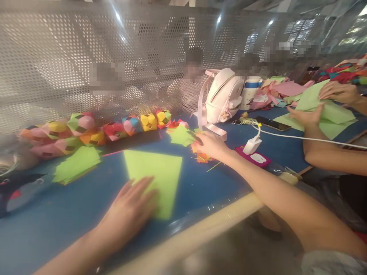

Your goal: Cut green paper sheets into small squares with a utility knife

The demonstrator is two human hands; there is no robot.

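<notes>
Fingers of the left hand [130,208]: loosely spread and blurred, on or just above the near-left part of the green sheet [164,168], closed around nothing.
Fingers of the right hand [213,145]: bent down at the orange pieces [203,157], in front of the backpack [225,97]; whether they pinch one, I cannot tell.
Green sheet: spread on the blue table [200,183], left of the backpack and nearer the wearer.
Sheet's feel: probably light, thin and bendy, apt to slide on the smooth table and to crease or tear if tugged.
Sheet's corners: the far-right corner, clear of the left hand, looks the best hold, with a gentle pinch.
Green pieces [180,135]: pointed, just left of the backpack.
Paper balls [83,124]: lined up farther left of the backpack; likely crushable.
Co-worker's hands [340,91]: right of the backpack, holding pale green paper [338,112].
</notes>
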